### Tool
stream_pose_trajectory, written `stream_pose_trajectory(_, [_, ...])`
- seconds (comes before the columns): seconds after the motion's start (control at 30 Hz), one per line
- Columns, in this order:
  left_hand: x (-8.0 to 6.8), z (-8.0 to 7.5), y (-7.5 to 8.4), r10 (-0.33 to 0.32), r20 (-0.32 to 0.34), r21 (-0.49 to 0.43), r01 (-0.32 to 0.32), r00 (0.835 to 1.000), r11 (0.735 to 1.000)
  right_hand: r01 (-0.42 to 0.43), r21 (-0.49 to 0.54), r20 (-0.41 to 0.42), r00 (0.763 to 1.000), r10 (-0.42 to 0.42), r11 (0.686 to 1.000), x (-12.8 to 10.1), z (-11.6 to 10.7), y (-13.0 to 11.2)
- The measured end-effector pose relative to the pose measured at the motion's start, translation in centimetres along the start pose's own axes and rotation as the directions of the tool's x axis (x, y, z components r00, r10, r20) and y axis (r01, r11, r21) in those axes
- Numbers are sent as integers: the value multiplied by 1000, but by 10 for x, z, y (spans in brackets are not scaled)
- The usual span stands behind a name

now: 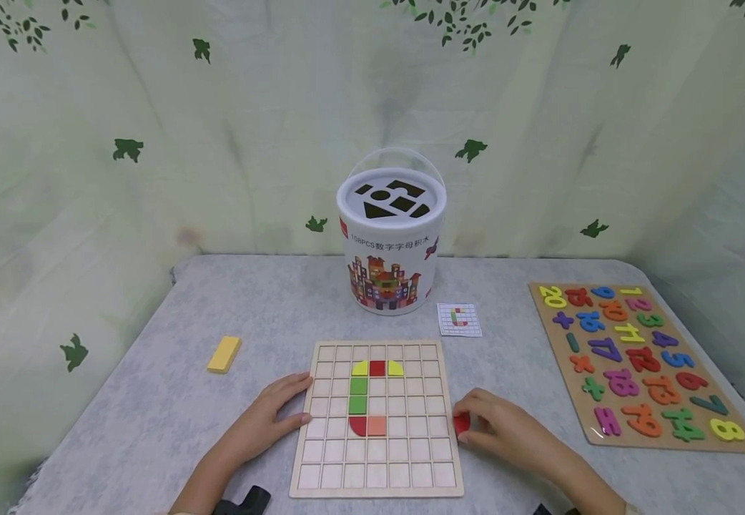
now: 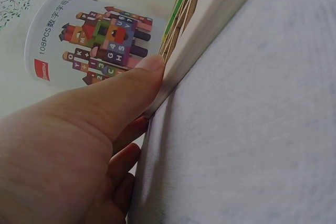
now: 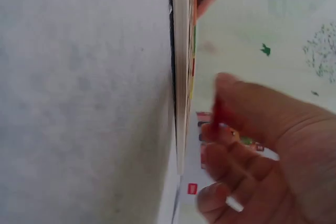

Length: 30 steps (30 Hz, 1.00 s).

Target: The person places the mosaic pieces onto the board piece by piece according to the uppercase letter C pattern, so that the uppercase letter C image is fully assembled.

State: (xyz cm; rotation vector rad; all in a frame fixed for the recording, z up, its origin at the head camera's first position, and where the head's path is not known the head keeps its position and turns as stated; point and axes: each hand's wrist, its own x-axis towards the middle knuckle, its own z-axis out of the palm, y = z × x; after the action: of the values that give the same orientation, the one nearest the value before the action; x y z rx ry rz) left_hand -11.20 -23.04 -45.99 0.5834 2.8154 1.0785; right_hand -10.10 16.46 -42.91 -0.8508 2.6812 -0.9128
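A wooden grid board (image 1: pixel 411 450) lies at the table's near middle. On it, a yellow curved piece (image 1: pixel 359 369), a red square (image 1: pixel 377 368) and another yellow curved piece (image 1: pixel 395 369) form a row. Two green squares (image 1: pixel 357 405) run down from the left end to a red curved piece (image 1: pixel 357 426), with an orange square (image 1: pixel 376 426) beside that. My left hand (image 1: pixel 272 415) rests its fingertips and thumb along the board's left edge. Just off the right edge, my right hand (image 1: pixel 497 425) pinches a small red piece (image 3: pixel 218 114) between thumb and fingers; its outline is partly hidden.
Behind the board stands a white lidded bucket (image 1: pixel 392 243) with shaped holes. A small pattern card (image 1: pixel 459 320) lies to its right. A yellow block (image 1: pixel 224 355) sits at left, and a board of colored numbers (image 1: pixel 643 372) at far right.
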Motion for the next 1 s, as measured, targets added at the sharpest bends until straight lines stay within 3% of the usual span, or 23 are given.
stream_pose_trajectory(0.17, [0, 0, 0, -4, 2, -3, 4, 1000, 1000, 42, 12, -79, 996, -41, 999, 13, 4, -21])
stream_pose_trajectory(0.37, [1, 0, 0, -2, 1, -8, 2, 1000, 1000, 58, 21, -73, 996, -57, 998, 32, 22, -38])
stream_pose_trajectory(0.67, [1, 0, 1, -18, 4, -9, 18, 1000, 1000, 113, 35, -73, 991, -110, 993, 51, 50, -35])
stream_pose_trajectory(1.0, [0, 0, 0, -8, 2, -1, 8, 1000, 1000, 90, 83, -87, 993, -83, 992, 55, 55, -35])
